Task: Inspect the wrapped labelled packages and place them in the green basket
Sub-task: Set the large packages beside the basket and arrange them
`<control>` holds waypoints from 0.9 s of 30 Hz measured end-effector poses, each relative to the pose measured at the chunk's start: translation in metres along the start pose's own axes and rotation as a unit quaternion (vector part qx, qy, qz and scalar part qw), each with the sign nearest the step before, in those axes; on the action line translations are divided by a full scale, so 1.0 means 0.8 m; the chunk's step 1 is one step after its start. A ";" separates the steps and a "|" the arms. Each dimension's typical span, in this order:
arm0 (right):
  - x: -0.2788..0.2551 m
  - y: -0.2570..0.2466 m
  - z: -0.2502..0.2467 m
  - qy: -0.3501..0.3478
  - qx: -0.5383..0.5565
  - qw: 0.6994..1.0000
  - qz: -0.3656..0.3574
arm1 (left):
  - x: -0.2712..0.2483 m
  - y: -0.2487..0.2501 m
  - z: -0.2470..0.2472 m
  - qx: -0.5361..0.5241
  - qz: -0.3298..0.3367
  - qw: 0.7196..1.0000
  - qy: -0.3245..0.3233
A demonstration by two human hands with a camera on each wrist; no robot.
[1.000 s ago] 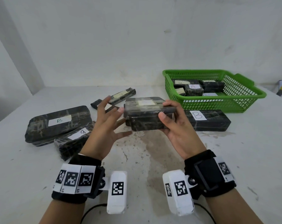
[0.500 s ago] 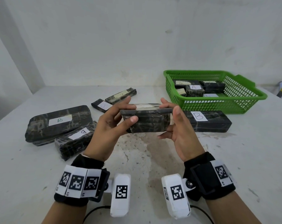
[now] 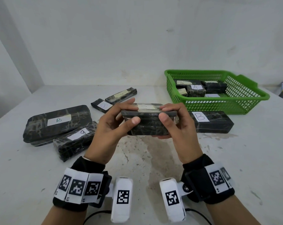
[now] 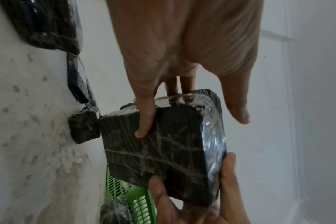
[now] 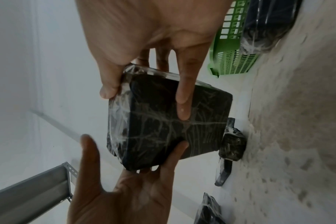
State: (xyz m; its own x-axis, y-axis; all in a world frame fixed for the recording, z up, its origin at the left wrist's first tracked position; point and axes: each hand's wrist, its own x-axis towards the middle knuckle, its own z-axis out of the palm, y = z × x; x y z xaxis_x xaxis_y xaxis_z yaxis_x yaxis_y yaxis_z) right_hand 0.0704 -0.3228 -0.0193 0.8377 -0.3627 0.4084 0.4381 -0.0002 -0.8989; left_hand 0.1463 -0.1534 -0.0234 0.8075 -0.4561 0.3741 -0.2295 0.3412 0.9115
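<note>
The pale, stained bench (image 3: 153, 163) carries everything, and I place the rest from the green basket (image 3: 244, 101) at its far right. In that basket lie several wrapped packages, one labelled A (image 3: 195, 90). Just in front of the basket, on the bench, lies a long dark package marked B (image 3: 218, 122). Well to the basket's left lies the biggest package, also marked B (image 3: 56, 122), with a smaller labelled one (image 3: 74, 140) touching its near edge. Between those and the basket, farther back, sit two slim labelled packages (image 3: 121, 95), close together.

I hold the package in hand (image 3: 147, 122) above the bench, left of the basket and nearer to me, its pale label facing up. My left hand (image 3: 111, 127) has its grip clamped on the package's left end, thumb on the near face and fingers over the top. My right hand (image 3: 179, 127) is clamped on the right end the same way, thumb in front, fingers on top and beneath.
</note>
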 end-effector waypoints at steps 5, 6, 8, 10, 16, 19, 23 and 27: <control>0.000 -0.001 0.001 0.009 0.003 1.000 0.014 | -0.001 0.000 0.001 0.004 -0.010 1.000 0.010; 0.000 -0.001 0.002 0.005 0.004 1.000 0.015 | -0.001 0.000 0.001 0.006 -0.008 1.000 0.013; -0.001 0.000 0.001 -0.012 0.009 1.000 0.023 | 0.000 -0.001 0.000 0.012 -0.004 1.000 0.016; -0.001 -0.001 0.000 -0.031 0.019 0.999 0.032 | 0.000 -0.002 -0.001 0.019 -0.001 1.000 0.021; -0.003 0.000 0.008 0.006 -0.005 0.999 0.036 | 0.000 0.000 -0.001 0.015 -0.015 1.000 0.011; -0.002 -0.002 0.008 0.005 0.004 0.999 0.047 | -0.001 -0.001 0.004 0.023 -0.012 0.999 0.019; -0.002 -0.005 0.004 -0.035 0.004 0.998 0.054 | -0.001 0.000 0.002 0.002 -0.023 0.999 0.025; -0.004 -0.007 0.009 -0.016 0.009 0.999 0.034 | 0.000 0.004 -0.002 -0.024 -0.025 0.999 0.019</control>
State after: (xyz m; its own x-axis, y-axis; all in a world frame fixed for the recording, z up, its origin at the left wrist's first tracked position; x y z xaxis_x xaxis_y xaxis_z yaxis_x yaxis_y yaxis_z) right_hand 0.0673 -0.3150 -0.0148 0.8757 -0.3304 0.3523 0.3860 0.0406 -0.9216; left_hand 0.1463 -0.1513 -0.0210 0.8378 -0.4415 0.3211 -0.1633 0.3585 0.9191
